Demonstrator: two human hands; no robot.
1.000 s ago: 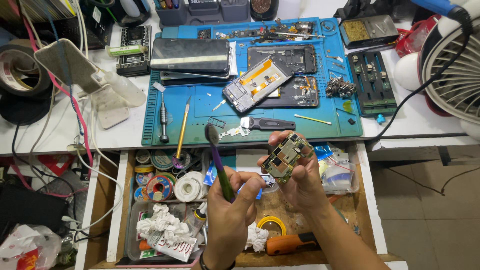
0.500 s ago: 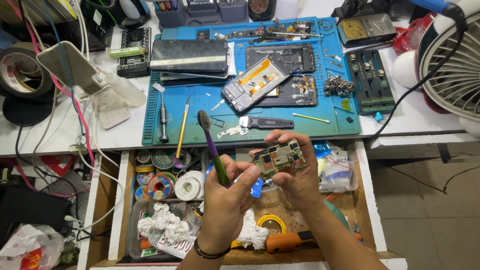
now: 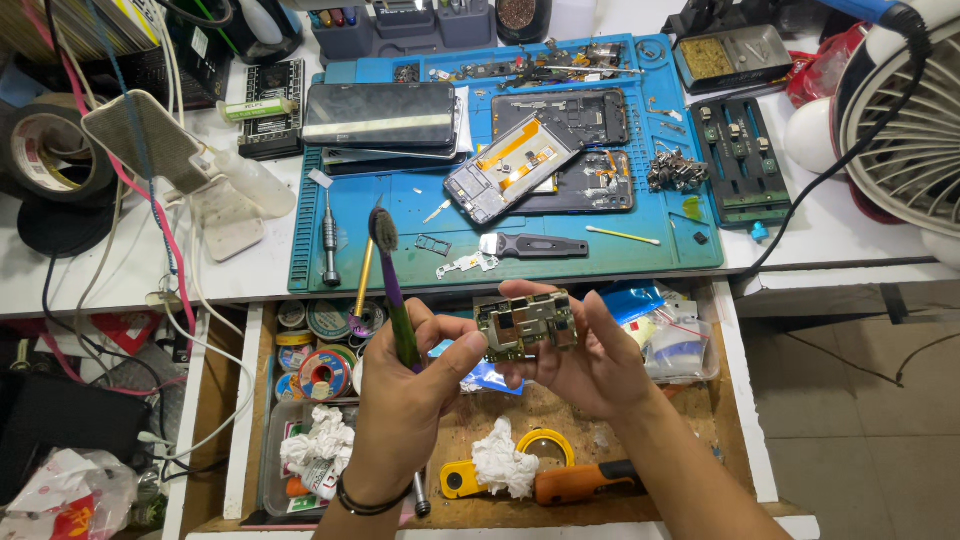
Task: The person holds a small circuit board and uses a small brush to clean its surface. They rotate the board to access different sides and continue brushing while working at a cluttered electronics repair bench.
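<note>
My left hand (image 3: pixel 405 400) grips a purple and green brush (image 3: pixel 392 285) upright, its dark bristles pointing up over the mat's front edge. My right hand (image 3: pixel 590 355) holds a small phone circuit board (image 3: pixel 527 325) level by its right side. The left thumb and fingertips touch the board's left end. Both hands hover above an open wooden drawer (image 3: pixel 250 400). On the blue work mat (image 3: pixel 400 205) behind lie an opened phone body (image 3: pixel 512 167), a dark phone (image 3: pixel 380 113) and a phone frame (image 3: pixel 562 117).
The drawer holds solder spools (image 3: pixel 318 368), crumpled tissues (image 3: pixel 505 465), an orange-handled tool (image 3: pixel 575 483) and plastic bags (image 3: pixel 675 345). A screwdriver (image 3: pixel 329 240), a grey scraper (image 3: pixel 530 245) and screws sit on the mat. Tape rolls (image 3: pixel 40 155) lie left; a fan (image 3: pixel 905 120) stands right.
The board has turned from tilted to level and sunk slightly toward the drawer. My left hand has closed in so its fingers touch the board, with the brush leaning left.
</note>
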